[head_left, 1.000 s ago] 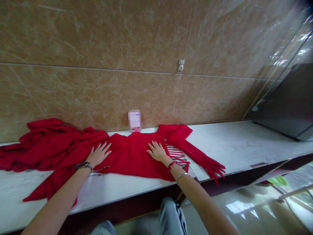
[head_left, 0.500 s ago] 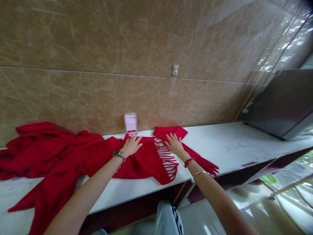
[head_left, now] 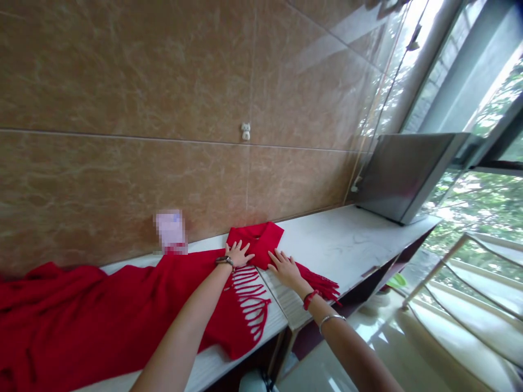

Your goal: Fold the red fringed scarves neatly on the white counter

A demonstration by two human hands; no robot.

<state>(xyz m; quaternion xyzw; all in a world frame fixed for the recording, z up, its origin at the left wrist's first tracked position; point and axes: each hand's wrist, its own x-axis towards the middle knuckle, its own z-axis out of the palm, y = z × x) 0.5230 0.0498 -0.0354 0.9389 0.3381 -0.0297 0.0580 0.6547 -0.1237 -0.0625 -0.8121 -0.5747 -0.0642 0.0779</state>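
A long red fringed scarf (head_left: 122, 310) lies along a white counter (head_left: 347, 245) against a brown tiled wall. Its right end is folded back, with one fringe (head_left: 249, 299) spread toward the counter's front edge and another fringe (head_left: 322, 283) hanging off at the right. My left hand (head_left: 238, 254) lies flat with fingers spread on the folded red cloth. My right hand (head_left: 285, 268) lies flat beside it, fingers apart, on the same fold. Both wrists wear bands.
A small blurred card (head_left: 170, 232) leans on the wall behind the scarf. A grey box-like appliance (head_left: 404, 174) stands at the counter's far right by a window. A metal rack (head_left: 469, 283) stands on the glossy floor to the right.
Both hands have slid to the right along the scarf onto its folded end. The view has swung right, so the bunched cloth now sits at the far left.
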